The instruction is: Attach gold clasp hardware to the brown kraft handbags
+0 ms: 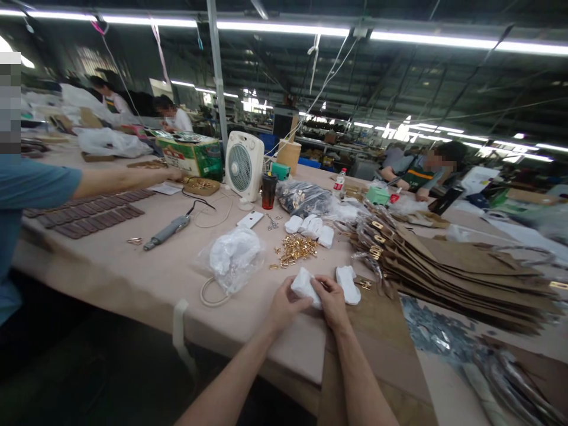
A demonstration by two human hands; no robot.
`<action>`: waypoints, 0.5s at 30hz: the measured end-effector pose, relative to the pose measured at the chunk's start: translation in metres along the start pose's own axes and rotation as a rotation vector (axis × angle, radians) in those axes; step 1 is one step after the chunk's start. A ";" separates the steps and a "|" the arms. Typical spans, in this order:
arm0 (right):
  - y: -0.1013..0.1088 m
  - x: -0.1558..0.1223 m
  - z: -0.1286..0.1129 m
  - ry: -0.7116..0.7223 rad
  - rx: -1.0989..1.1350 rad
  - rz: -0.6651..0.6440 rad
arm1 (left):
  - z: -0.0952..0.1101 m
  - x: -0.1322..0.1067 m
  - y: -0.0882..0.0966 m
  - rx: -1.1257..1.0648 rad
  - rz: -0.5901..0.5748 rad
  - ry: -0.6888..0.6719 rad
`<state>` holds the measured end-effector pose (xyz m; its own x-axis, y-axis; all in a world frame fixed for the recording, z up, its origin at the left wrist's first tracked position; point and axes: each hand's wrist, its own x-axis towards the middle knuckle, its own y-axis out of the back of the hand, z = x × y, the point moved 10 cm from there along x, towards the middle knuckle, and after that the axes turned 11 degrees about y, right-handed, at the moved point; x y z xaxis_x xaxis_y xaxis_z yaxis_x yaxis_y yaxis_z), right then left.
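Note:
My left hand and my right hand meet at the near edge of the table, and both pinch one small white wrapped packet. Just right of it a second white packet lies on a brown paper sheet. Beyond my hands sits a heap of small gold metal fittings, with more white packets behind it. A crumpled white plastic bag lies to the left.
A stack of brown paper bags with gold clasps fills the right. A white fan, a dark cup, a phone and a grey hand tool stand further back. A co-worker's arm reaches in from the left over brown pieces.

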<state>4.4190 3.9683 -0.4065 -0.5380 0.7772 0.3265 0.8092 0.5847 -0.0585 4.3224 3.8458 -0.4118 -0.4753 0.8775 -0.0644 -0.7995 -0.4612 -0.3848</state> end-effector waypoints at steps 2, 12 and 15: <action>0.006 0.003 -0.002 0.038 -0.008 0.068 | 0.004 -0.003 0.004 0.089 0.081 -0.056; 0.023 0.003 -0.012 0.110 0.342 0.188 | 0.016 0.014 0.029 0.257 0.335 -0.216; -0.004 -0.003 -0.030 0.125 0.207 -0.098 | 0.024 0.030 0.043 0.185 0.375 -0.262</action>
<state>4.4247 3.9569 -0.3794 -0.5676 0.6876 0.4529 0.6824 0.7006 -0.2085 4.2655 3.8489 -0.4082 -0.8003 0.5949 0.0754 -0.5961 -0.7756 -0.2075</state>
